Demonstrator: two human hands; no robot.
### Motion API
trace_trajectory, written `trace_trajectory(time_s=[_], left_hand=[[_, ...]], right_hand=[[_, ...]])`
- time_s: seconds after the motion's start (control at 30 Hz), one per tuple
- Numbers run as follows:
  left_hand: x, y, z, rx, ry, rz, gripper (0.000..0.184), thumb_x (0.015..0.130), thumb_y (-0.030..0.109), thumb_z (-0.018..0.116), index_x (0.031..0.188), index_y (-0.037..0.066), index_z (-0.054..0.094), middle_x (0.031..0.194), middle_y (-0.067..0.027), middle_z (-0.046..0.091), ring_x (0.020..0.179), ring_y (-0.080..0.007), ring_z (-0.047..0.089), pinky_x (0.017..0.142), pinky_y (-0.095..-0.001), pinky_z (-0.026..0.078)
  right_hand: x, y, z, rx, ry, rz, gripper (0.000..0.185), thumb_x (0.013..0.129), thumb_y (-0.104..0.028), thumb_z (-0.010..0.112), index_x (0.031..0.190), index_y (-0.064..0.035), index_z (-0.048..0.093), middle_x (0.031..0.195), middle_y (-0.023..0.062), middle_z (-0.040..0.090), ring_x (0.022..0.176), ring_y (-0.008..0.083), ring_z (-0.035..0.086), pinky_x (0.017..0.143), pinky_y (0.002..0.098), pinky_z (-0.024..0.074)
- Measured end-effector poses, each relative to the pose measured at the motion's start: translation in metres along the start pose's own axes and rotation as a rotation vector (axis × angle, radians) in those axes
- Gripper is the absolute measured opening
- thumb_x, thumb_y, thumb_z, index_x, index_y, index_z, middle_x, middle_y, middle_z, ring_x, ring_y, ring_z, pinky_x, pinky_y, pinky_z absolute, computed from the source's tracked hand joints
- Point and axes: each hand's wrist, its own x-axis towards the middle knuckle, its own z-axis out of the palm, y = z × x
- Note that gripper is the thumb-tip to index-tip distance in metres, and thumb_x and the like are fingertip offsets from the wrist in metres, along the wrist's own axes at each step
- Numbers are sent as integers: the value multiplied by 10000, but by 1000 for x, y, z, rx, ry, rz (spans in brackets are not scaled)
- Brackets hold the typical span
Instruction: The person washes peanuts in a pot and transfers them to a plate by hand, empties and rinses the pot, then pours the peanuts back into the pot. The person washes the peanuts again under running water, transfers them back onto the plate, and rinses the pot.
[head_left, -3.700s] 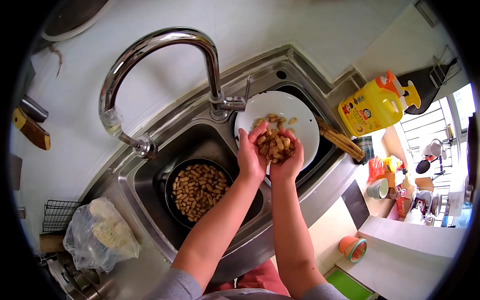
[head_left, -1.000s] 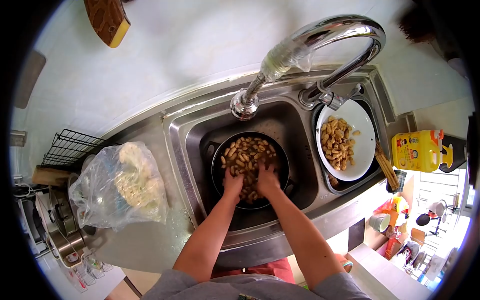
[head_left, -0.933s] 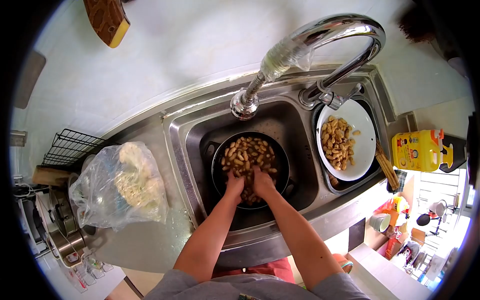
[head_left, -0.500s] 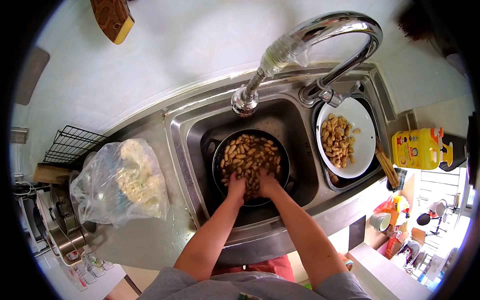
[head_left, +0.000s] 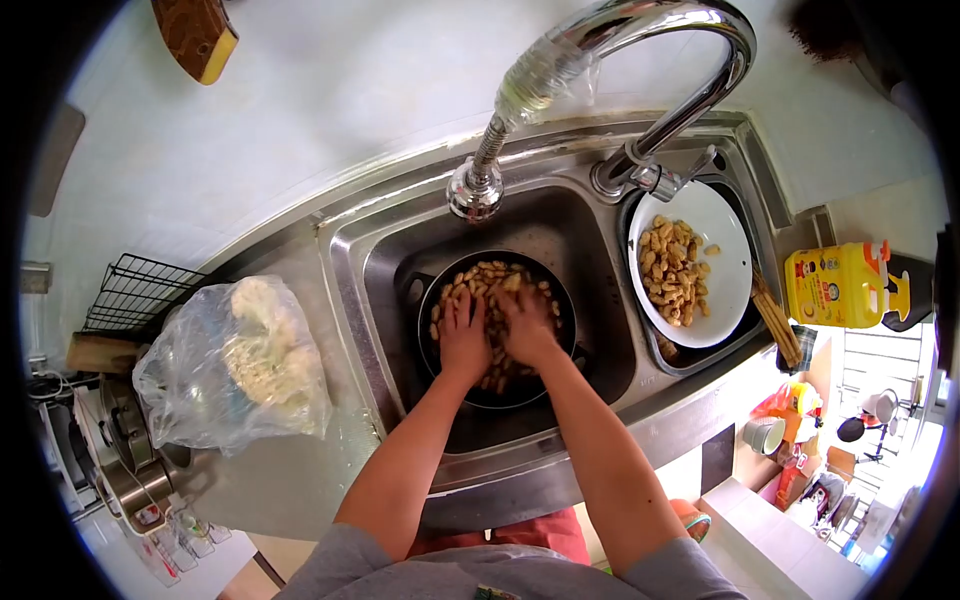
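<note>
A dark round pot (head_left: 428, 352) stands in the sink basin, filled with unshelled peanuts (head_left: 488, 272) in murky water. My left hand (head_left: 465, 338) lies over the peanuts on the pot's left side, back up and fingers spread. Beside it, my right hand (head_left: 527, 328) rests palm down among the peanuts, its fingers apart and a few peanuts at their tips. Both palms are hidden. To the right, a white bowl (head_left: 722, 225) tilts in the smaller basin with more peanuts piled in it.
A chrome faucet (head_left: 735, 60) arches above, its spray head (head_left: 475, 190) behind the pot. On the left counter sits a clear plastic bag (head_left: 190, 365) with cauliflower (head_left: 265, 345). A yellow jug (head_left: 835, 285) and wooden chopsticks (head_left: 775, 322) are at the right. A black wire rack (head_left: 140, 295) stands left.
Both hands have come up from deep among the peanuts at the pot's near side and moved forward over them, fingers now spread and visible. The view has shifted slightly.
</note>
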Motion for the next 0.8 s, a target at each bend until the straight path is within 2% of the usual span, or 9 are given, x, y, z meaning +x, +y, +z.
trace_trajectory(time_s=[0.07,0.13,0.23,0.3,0.5,0.6,0.67,0.7,0.8], left_hand=[[0,-4,1,-21,-140,-26,523,819,120,565,1325,84,439,1416,-133,323,1311,-330,280,1067,-418,274],[-2,-5,-10,-40,-276,-54,512,824,136,567,1318,78,448,1418,-131,322,1303,-331,294,1062,-414,284],[-6,-9,-17,-206,-315,-231,486,839,148,552,1312,79,460,1404,-140,341,1284,-338,314,1039,-416,313],[-5,-23,7,-525,-31,-459,459,868,187,538,1308,79,470,1380,-138,376,1254,-311,364,1009,-395,346],[9,-9,24,-1603,32,-733,416,981,304,411,1354,121,420,1353,-77,427,1213,-219,418,996,-351,352],[14,-6,26,-1847,73,-733,455,989,396,347,1342,122,435,1344,-74,430,1202,-220,438,993,-339,358],[13,-1,20,-1873,81,-798,486,989,443,297,1308,115,461,1302,-77,470,1177,-219,461,986,-346,372],[12,1,16,-1963,113,-783,480,989,444,296,1278,107,479,1285,-78,482,1169,-221,468,983,-351,377],[9,9,4,-2110,203,-755,453,983,432,339,1155,62,534,1195,-78,538,1093,-220,521,937,-359,419]], right_hand=[[-12,-14,-15,73,-166,-15,738,753,-111,658,1393,-280,331,1485,166,163,1371,341,169,1092,492,228],[-10,-2,-8,-69,-355,-170,735,777,-112,637,1405,-286,297,1494,154,142,1374,360,140,1078,468,272],[-6,16,-15,36,-279,-80,777,773,-94,648,1416,-288,259,1473,151,157,1348,375,186,1040,442,344],[-6,13,-34,81,-219,80,802,763,-78,659,1421,-274,243,1451,154,176,1322,374,229,1015,434,375],[8,-3,-24,173,-257,344,1027,644,-140,779,1447,-180,139,1370,192,260,1237,354,356,990,417,407],[11,-7,-6,527,-182,349,980,649,-215,768,1439,-178,189,1374,192,308,1205,330,407,962,400,410],[10,-17,-12,1232,-272,477,870,693,-234,726,1422,-169,257,1358,165,372,1172,302,441,920,427,401],[7,-26,-8,1390,-171,549,781,736,-289,693,1400,-117,319,1262,149,491,1145,229,471,898,341,411],[3,-30,-12,1684,-136,667,620,799,-311,603,1349,-105,406,1209,111,525,1092,217,495,894,340,406]])
